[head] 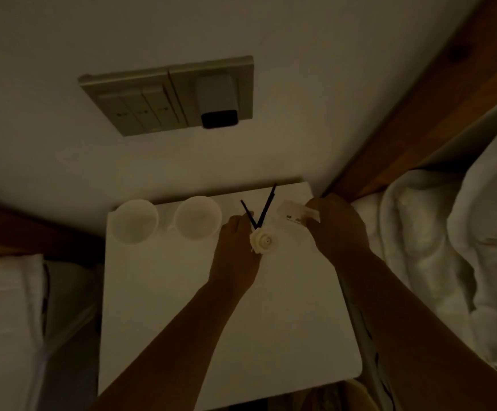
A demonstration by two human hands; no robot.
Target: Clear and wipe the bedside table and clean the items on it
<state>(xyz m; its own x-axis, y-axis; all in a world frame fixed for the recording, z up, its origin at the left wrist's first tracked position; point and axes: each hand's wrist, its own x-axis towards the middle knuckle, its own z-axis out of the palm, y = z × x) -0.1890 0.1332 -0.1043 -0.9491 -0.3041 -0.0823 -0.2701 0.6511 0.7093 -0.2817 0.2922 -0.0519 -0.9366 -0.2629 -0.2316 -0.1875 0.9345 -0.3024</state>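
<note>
My left hand (pixel 235 253) is pinching a white rose (pixel 261 241) at the table's (pixel 197 321) twelve o'clock, my right hand (pixel 340 225) pinching a card (pixel 296 214) at one o'clock.

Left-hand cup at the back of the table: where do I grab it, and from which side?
I'd wrap its side wall from the front, or pinch the rim from above. The cup stands upright, mouth up, close to the room wall, and a second cup sits just to its right, so back and right are tight. The right hand holds a card.
</note>
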